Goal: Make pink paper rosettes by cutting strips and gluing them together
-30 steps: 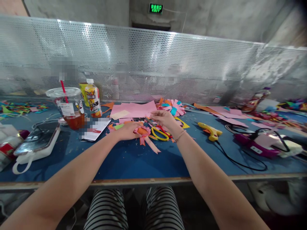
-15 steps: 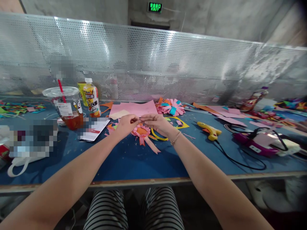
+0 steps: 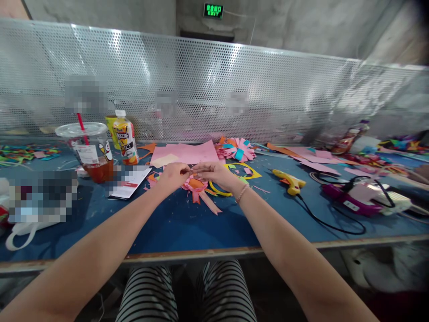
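Note:
My left hand (image 3: 173,175) and my right hand (image 3: 216,173) meet fingertip to fingertip over the middle of the blue table. Both are closed in a pinch, and whatever small thing lies between the fingers is too small to make out. Just below the fingertips is a pink paper rosette (image 3: 196,185) with an orange centre and ribbon tails, its upper part partly hidden by my hands. Behind them lie pink paper sheets (image 3: 191,153) and a cream piece of paper (image 3: 165,160). A yellow paper ring (image 3: 221,191) sits beneath my right hand.
To the right are a yellow glue gun (image 3: 288,180) with its black cord and a purple power strip (image 3: 351,201). A drink cup (image 3: 89,154), a juice bottle (image 3: 126,138) and a white packet (image 3: 132,184) stand or lie left. A perforated metal screen (image 3: 201,85) runs along the back.
The view has shifted slightly, so most things sit a little further left. My hands stay pinched together above the rosette, with only small finger movement.

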Demonstrator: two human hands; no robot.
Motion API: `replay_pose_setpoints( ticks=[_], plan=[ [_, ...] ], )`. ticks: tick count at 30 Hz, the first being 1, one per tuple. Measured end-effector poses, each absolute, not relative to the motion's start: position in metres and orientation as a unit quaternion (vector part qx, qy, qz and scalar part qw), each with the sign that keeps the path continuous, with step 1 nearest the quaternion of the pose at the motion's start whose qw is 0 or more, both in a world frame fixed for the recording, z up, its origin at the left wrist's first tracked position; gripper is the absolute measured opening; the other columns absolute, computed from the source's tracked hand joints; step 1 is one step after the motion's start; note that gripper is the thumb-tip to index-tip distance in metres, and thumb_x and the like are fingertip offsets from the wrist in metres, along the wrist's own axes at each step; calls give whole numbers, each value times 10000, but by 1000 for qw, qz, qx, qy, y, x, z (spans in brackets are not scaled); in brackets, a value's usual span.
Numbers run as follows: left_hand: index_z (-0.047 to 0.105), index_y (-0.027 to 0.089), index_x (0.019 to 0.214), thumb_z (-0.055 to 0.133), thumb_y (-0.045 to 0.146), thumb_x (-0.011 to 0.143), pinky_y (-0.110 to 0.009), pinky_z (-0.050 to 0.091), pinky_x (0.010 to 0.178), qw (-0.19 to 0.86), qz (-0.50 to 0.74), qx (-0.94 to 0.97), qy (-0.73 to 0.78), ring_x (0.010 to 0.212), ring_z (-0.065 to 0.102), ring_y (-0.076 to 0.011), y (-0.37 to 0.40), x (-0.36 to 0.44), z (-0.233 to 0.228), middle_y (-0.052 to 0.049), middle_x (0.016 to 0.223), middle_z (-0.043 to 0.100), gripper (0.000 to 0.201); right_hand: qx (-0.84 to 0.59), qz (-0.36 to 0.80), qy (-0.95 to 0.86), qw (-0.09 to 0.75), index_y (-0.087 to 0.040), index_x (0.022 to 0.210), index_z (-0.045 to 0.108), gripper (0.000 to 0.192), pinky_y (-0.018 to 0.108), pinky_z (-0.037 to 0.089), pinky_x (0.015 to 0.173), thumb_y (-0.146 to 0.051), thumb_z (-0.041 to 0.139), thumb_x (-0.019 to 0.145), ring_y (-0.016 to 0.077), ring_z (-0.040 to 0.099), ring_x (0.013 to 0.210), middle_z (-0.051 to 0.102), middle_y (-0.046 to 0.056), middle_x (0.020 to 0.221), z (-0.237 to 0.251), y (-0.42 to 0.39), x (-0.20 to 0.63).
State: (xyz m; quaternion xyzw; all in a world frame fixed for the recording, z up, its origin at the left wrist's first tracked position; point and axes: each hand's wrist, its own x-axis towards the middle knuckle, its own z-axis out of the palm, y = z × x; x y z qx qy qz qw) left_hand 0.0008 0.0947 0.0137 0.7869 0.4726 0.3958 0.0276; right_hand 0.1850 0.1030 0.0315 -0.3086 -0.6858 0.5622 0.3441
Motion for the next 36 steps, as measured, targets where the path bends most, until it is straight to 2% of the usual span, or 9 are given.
replay_pose_setpoints(
  ticks=[8, 18, 21, 24, 27, 29, 32, 34, 36],
  plan=[
    [668, 162, 687, 543, 217, 713, -209, 412, 585, 120, 390, 795, 450, 629, 575, -117, 98, -3, 13, -5, 673, 666, 139, -331, 550, -691, 332, -133, 944, 659, 304, 189, 471, 593, -216, 682, 652, 68, 579, 620, 676, 47, 795, 31, 105, 188],
    [650, 178, 707, 505, 232, 734, -231, 412, 601, 116, 362, 797, 469, 645, 574, -129, 95, -1, 13, -12, 706, 660, 157, -344, 522, -721, 298, -151, 985, 651, 304, 227, 492, 638, -208, 619, 688, 87, 591, 648, 680, 52, 851, 31, 101, 184],
    [623, 168, 699, 481, 237, 740, -243, 403, 600, 100, 351, 798, 479, 630, 554, -132, 94, -1, 14, -15, 686, 635, 163, -381, 428, -763, 299, -131, 927, 661, 251, 262, 498, 680, -221, 600, 701, 122, 608, 693, 680, 67, 852, 30, 109, 188],
    [595, 167, 692, 465, 242, 741, -252, 401, 618, 93, 366, 782, 495, 647, 543, -139, 96, -3, 15, -16, 682, 615, 158, -472, 226, -776, 352, -127, 840, 672, 183, 291, 486, 747, -175, 557, 707, 149, 612, 748, 677, 66, 836, 37, 126, 213],
    [577, 168, 692, 447, 248, 744, -257, 398, 626, 89, 382, 763, 514, 658, 534, -144, 98, -6, 14, -25, 697, 608, 162, -579, 70, -705, 403, -128, 855, 667, 239, 291, 464, 794, -115, 471, 720, 158, 609, 823, 670, 71, 878, 45, 144, 251],
    [574, 170, 696, 436, 248, 749, -260, 392, 628, 81, 377, 761, 522, 663, 530, -147, 99, -7, 13, -29, 711, 609, 167, -648, 20, -678, 347, -104, 859, 668, 254, 295, 455, 779, -110, 454, 723, 183, 609, 823, 666, 101, 850, 47, 152, 272],
    [569, 178, 698, 429, 248, 753, -256, 373, 606, 66, 356, 769, 528, 640, 513, -143, 98, -6, 12, -22, 693, 597, 166, -675, -1, -699, 235, -96, 792, 672, 234, 282, 439, 741, -121, 449, 727, 202, 607, 795, 663, 119, 788, 40, 155, 280],
    [552, 182, 667, 422, 251, 759, -249, 344, 569, 51, 340, 775, 530, 598, 481, -134, 97, -6, 12, -11, 647, 567, 174, -661, 0, -721, 206, -99, 817, 669, 217, 263, 428, 736, -146, 477, 726, 199, 604, 814, 667, 119, 835, 33, 154, 272],
    [526, 181, 613, 421, 252, 759, -243, 306, 532, 34, 328, 781, 531, 553, 436, -124, 96, -6, 13, 0, 589, 523, 193, -645, -9, -740, 193, -95, 936, 646, 263, 252, 417, 758, -204, 515, 736, 201, 594, 880, 655, 127, 950, 26, 152, 260]
  ],
)
